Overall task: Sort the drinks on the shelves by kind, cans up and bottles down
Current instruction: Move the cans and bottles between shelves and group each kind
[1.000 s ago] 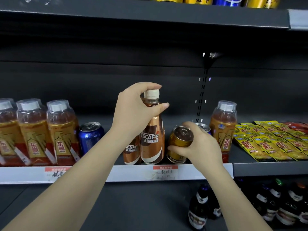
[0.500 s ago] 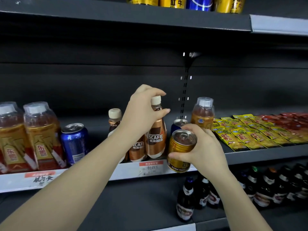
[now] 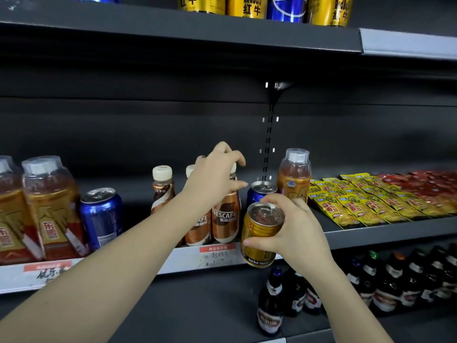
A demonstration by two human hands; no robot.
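The right hand (image 3: 294,233) grasps a short gold metal Red Bull can (image 3: 261,235), fingers wrapped round its far side and thumb across the front; the can is held tilted, just in front of the grey middle shelf (image 3: 371,233) edge, at 5 o'clock from the view's centre. The left hand (image 3: 215,179) has its fingers curled over the neck and cap of a brown plastic Nescafé bottle (image 3: 226,214), which stands on the same shelf beside two like coffee bottles (image 3: 162,186) at its 9 o'clock. A blue drinks can (image 3: 259,194) stands just behind the gold can, at its 12 o'clock, next to a tall amber tea bottle (image 3: 294,177). Another blue can (image 3: 101,216) stands at 9 o'clock, beside big amber bottles (image 3: 52,209). Gold and blue cans (image 3: 247,6) line the top shelf at 12 o'clock. Dark glass beer bottles (image 3: 270,308) stand on the bottom shelf at 5 o'clock. Yellow and red sachets (image 3: 366,196) lie at 3 o'clock.
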